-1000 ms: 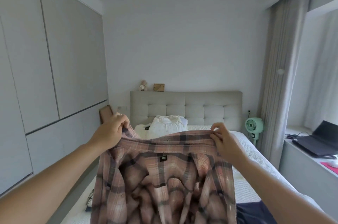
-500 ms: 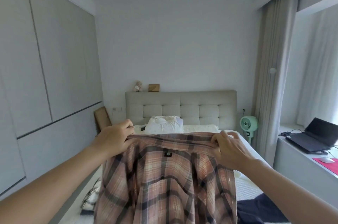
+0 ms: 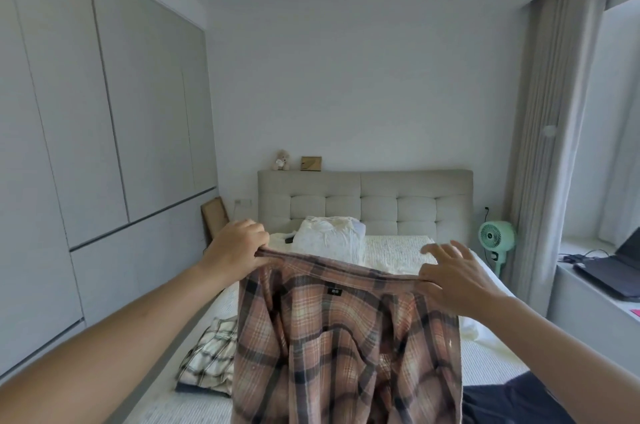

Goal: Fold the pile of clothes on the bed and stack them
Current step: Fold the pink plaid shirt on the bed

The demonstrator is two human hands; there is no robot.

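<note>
A pale bedroom with a white-covered bed (image 3: 408, 250). Above its foot end hangs a pink-and-brown plaid flannel shirt (image 3: 346, 337): the left hand (image 3: 239, 247) grips one shoulder, and the right hand (image 3: 453, 281) pinches the other with its thumb, fingers spread wide.

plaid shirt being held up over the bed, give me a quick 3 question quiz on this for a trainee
1. True or false: both hands hold the pink plaid shirt up by its top edge, so that it hangs.
2. Which item stands on the floor right of the bed? A) mint green fan B) cardboard box C) laundry basket
3. Fill in: a cream checked garment lies on the bed to the ____ of the hanging shirt.

Key
1. True: the left hand grips one end, the right hand pinches the other with fingers spread.
2. A, the mint green fan.
3. left
</note>
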